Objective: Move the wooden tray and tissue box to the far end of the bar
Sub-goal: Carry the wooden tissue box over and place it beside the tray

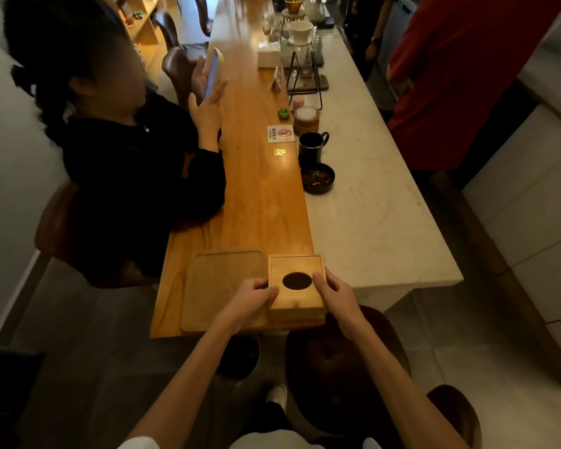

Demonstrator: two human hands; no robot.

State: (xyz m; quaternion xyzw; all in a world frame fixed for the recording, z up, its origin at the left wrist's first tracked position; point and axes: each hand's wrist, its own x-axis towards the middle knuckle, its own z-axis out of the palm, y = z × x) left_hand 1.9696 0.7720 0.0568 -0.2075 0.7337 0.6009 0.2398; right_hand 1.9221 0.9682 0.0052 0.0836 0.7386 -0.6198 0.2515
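A square wooden tissue box (294,267) with a dark oval opening on top stands at the near right end of the wooden bar (256,189). My left hand (251,294) grips its left side and my right hand (336,294) grips its right side. Directly to the left of the box lies the flat wooden tray (222,286) with rounded corners, touching or almost touching the box. Nothing rests on the tray.
A seated person in black (136,176) holds a phone (212,72) over the bar's left edge. A no-smoking sign (280,133), black mug (311,147), dark ashtray (318,178), drippers and a white tissue pack (269,55) line the bar's right side. A person in red (460,76) stands behind the marble counter (370,222).
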